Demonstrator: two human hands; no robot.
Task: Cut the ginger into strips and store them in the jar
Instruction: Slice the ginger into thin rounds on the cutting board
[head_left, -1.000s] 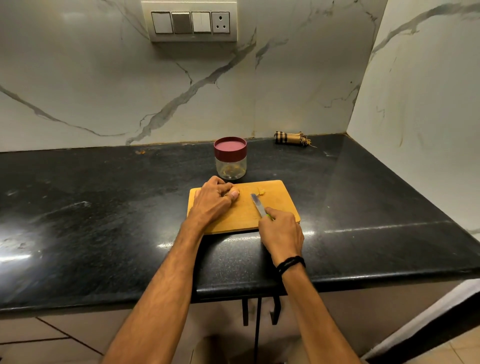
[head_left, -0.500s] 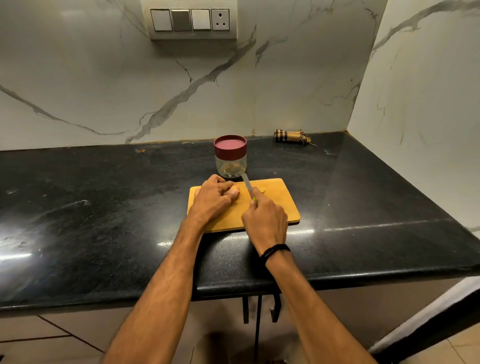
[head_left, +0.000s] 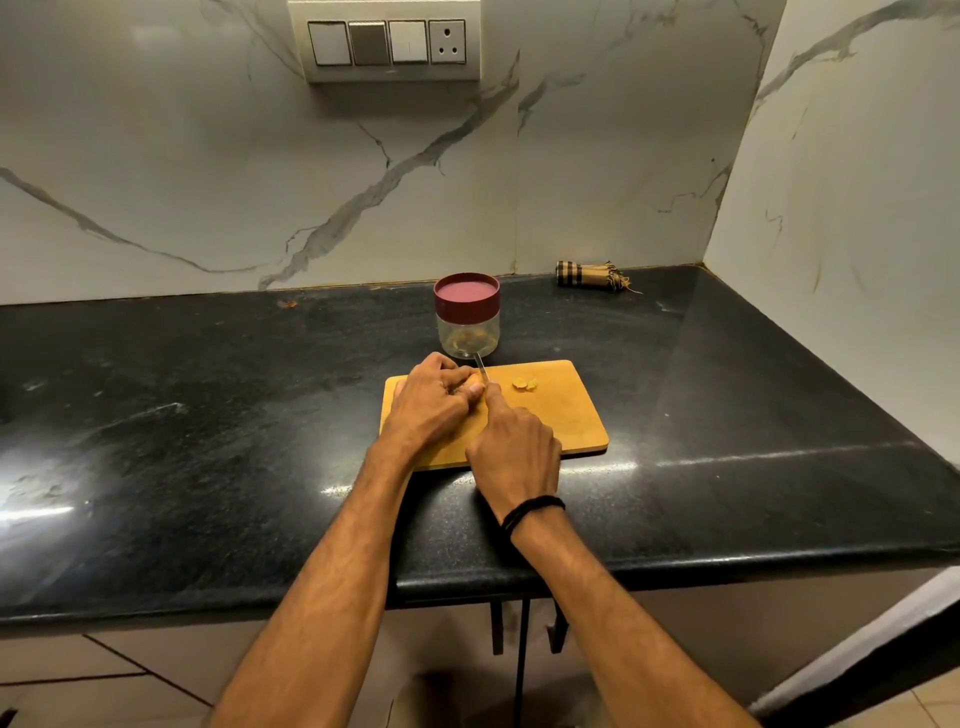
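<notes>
Gripping the knife, the right hand could nick the left hand's fingers, curled over the hidden ginger right beside the blade

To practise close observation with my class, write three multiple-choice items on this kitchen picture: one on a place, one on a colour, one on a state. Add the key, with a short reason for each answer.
1. Where does the jar stand?
A. on the counter, just behind the cutting board
B. on the cutting board
C. on the floor

2. What colour is the jar's lid?
A. green
B. white
C. dark red

3. What is the right hand doing?
A. resting flat on the counter
B. gripping the knife
C. lifting the jar

Key:
1 A: the jar sits on the black counter beyond the board's far edge.
2 C: the lid shows dark red above the clear body.
3 B: its fingers curl round the knife, and the blade points toward the jar.
</notes>
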